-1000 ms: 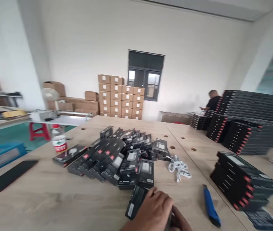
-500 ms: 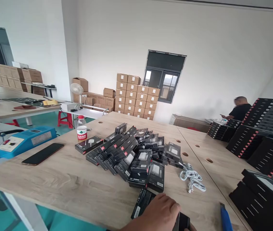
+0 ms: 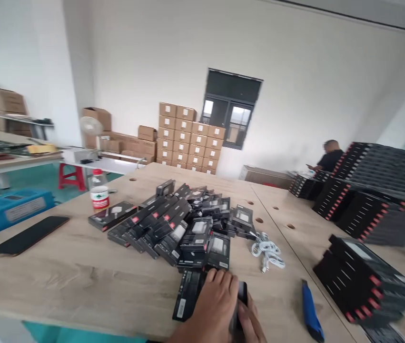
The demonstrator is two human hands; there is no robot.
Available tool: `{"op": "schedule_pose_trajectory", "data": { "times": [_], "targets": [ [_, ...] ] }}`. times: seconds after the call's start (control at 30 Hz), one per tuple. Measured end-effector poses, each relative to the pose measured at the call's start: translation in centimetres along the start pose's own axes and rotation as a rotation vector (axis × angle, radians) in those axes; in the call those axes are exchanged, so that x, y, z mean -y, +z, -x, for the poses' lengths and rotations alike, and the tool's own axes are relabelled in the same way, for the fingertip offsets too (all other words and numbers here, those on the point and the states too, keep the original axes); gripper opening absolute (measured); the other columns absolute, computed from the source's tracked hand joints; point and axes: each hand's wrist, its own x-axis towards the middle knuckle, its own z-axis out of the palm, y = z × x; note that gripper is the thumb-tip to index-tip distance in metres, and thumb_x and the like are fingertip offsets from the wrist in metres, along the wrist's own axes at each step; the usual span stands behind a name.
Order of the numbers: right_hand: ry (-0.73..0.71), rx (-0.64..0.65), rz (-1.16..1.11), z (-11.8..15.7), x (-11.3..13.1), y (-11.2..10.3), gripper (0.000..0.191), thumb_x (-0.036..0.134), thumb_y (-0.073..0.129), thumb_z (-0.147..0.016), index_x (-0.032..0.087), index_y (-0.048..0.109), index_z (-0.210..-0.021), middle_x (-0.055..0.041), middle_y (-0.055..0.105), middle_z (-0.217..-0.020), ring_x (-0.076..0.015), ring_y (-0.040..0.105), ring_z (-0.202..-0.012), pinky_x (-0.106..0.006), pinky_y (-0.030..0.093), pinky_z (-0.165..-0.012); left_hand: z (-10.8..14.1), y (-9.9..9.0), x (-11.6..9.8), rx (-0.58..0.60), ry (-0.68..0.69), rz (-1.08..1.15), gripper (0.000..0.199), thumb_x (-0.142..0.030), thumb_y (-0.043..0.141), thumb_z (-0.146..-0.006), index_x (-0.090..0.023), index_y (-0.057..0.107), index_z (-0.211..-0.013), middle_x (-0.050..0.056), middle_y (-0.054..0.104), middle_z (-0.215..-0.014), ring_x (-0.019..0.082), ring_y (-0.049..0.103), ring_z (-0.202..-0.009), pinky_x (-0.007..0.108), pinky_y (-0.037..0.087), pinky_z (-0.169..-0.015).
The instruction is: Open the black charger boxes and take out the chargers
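Observation:
At the near edge of the table, my left hand curls its fingers over a small black box. My right hand grips the same box from the right, thumb against its side. Much of this box is hidden by both hands. Just left of my left hand lies another black box with a barcode label, partly covered by the wrist. Beyond the hands spreads a heap of black retail boxes, several showing a picture of a white charger. White cables lie coiled right of the heap.
A blue utility knife lies right of my hands, near stacked black boxes. Farther left are a black phone, a bottle and a blue machine. A person is at the back right, behind taller stacks.
The view has swung right, so the table's things sit farther left. My right hand, barely visible before, now shows its thumb and fingers on the box beside my left hand.

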Motion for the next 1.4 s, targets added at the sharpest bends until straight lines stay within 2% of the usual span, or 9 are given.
{"op": "schedule_pose_trajectory", "data": {
  "times": [0.13, 0.23, 0.37, 0.47, 0.63, 0.8, 1.03, 1.17, 1.4],
  "targets": [
    [0.031, -0.023, -0.106, -1.0, 1.3, -0.2, 0.056, 0.078, 0.068, -0.073, 0.022, 0.068, -0.072, -0.0116, 0.07, -0.116, -0.0356, 0.055, -0.127, -0.044, 0.045, -0.107, 0.3, -2.3, -0.2, 0.045, -0.08, 0.066, 0.078, -0.027, 0.066, -0.062, -0.012, 0.053, -0.138, 0.019, 0.06, -0.133, 0.037, 0.052, -0.123, 0.051, 0.031, -0.112],
    [0.096, -0.167, -0.152, -2.4, 1.5, -2.3, 0.056, 0.075, 0.067, -0.07, 0.02, 0.067, -0.078, -0.0135, 0.068, -0.121, -0.0337, 0.059, -0.118, -0.04, 0.05, -0.096, 0.5, -4.0, 0.8, 0.18, -0.183, 0.069, 0.096, -0.029, 0.069, -0.053, -0.013, 0.048, -0.146, 0.019, 0.055, -0.143, 0.04, 0.047, -0.132, 0.051, 0.028, -0.116],
    [0.116, -0.239, 0.064, -3.7, 1.1, -5.6, 0.037, 0.055, 0.059, -0.079, 0.019, 0.068, -0.079, -0.0138, 0.072, -0.104, -0.0326, 0.064, -0.108, -0.043, 0.05, -0.095, 0.6, -4.6, 2.0, 0.277, -0.27, 0.048, 0.106, -0.033, 0.071, -0.053, -0.018, 0.042, -0.153, 0.018, 0.053, -0.147, 0.044, 0.038, -0.142, 0.054, 0.028, -0.116],
    [0.035, -0.27, 0.202, -4.0, 2.0, -6.7, 0.024, 0.035, 0.067, -0.073, 0.019, 0.071, -0.091, -0.0131, 0.067, -0.117, -0.0327, 0.059, -0.117, -0.045, 0.044, -0.105, 0.6, -4.1, 2.0, 0.3, -0.271, 0.057, 0.106, -0.037, 0.073, -0.053, -0.021, 0.043, -0.153, 0.018, 0.053, -0.147, 0.045, 0.039, -0.142, 0.054, 0.03, -0.114],
    [-0.186, 0.105, 0.477, -3.2, 5.7, -5.6, 0.022, 0.012, 0.068, -0.076, 0.025, 0.077, -0.091, -0.0061, 0.066, -0.106, -0.0241, 0.063, -0.102, -0.036, 0.048, -0.095, 0.2, -3.0, 1.3, 0.277, -0.226, 0.06, 0.103, -0.039, 0.074, -0.055, -0.021, 0.044, -0.152, 0.018, 0.051, -0.148, 0.041, 0.042, -0.14, 0.053, 0.03, -0.113],
    [-0.325, 0.379, 0.747, -3.2, 7.1, -2.8, 0.013, 0.012, 0.076, -0.072, 0.024, 0.079, -0.078, -0.0046, 0.067, -0.089, -0.0234, 0.062, -0.09, -0.032, 0.046, -0.083, 0.3, -2.6, 1.2, 0.28, -0.213, 0.089, 0.102, -0.04, 0.077, -0.056, -0.024, 0.043, -0.151, 0.015, 0.052, -0.148, 0.04, 0.04, -0.141, 0.051, 0.028, -0.113],
    [-0.334, 0.421, 0.839, -3.6, 6.8, -0.3, 0.004, 0.014, 0.073, -0.068, 0.017, 0.073, -0.066, -0.0125, 0.068, -0.092, -0.0317, 0.061, -0.092, -0.041, 0.045, -0.082, 0.6, -2.2, 1.4, 0.281, -0.205, 0.092, 0.099, -0.042, 0.08, -0.055, -0.021, 0.049, -0.146, 0.018, 0.058, -0.142, 0.041, 0.047, -0.134, 0.053, 0.03, -0.111],
    [-0.308, 0.426, 0.752, -3.2, 6.4, -1.2, 0.011, 0.014, 0.065, -0.076, 0.019, 0.071, -0.068, -0.0063, 0.066, -0.093, -0.0239, 0.062, -0.09, -0.034, 0.046, -0.079, 0.5, -1.8, 2.0, 0.273, -0.192, 0.098, 0.099, -0.042, 0.079, -0.056, -0.021, 0.048, -0.146, 0.018, 0.057, -0.143, 0.04, 0.047, -0.134, 0.052, 0.031, -0.111],
    [-0.153, 0.375, 0.263, -3.1, 5.3, -2.7, 0.012, 0.017, 0.06, -0.079, 0.019, 0.065, -0.069, -0.0019, 0.059, -0.09, -0.0179, 0.06, -0.086, -0.028, 0.046, -0.077, 0.3, -3.0, 2.0, 0.319, -0.194, 0.162, 0.106, -0.039, 0.079, -0.055, -0.02, 0.04, -0.152, 0.016, 0.05, -0.153, 0.037, 0.04, -0.143, 0.049, 0.028, -0.115]
  ]
}}
